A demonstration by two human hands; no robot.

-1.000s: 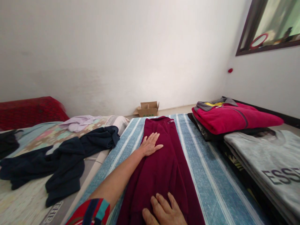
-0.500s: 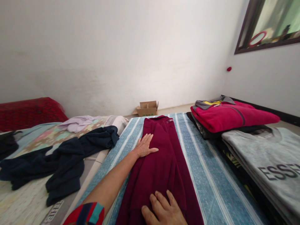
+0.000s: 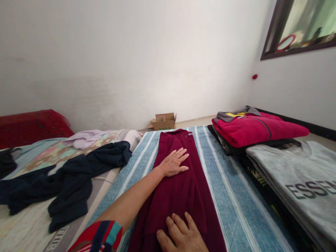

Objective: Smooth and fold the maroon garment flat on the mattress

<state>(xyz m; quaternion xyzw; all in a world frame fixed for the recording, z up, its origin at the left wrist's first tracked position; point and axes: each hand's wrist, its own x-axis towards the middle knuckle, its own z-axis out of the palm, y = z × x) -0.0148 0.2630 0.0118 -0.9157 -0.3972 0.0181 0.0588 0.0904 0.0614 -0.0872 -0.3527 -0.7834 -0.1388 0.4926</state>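
Note:
A long maroon garment (image 3: 181, 189), folded lengthwise, lies on a blue striped sheet (image 3: 225, 196). My left hand (image 3: 173, 162) rests flat on its middle with the fingers spread, arm stretched forward. My right hand (image 3: 181, 235) lies flat on the near end of the same garment at the bottom edge of view, partly cut off. Neither hand grips the cloth.
To the right are stacks of folded clothes: a red fleece (image 3: 257, 128) on dark items and a grey printed T-shirt (image 3: 299, 175). At left lie a rumpled navy garment (image 3: 70, 175), a lilac cloth (image 3: 84, 137) and a red pillow (image 3: 31, 126). A small cardboard box (image 3: 164, 121) stands by the wall.
My left hand slid right and slightly forward across the maroon garment. My right hand stayed pressed on the near end.

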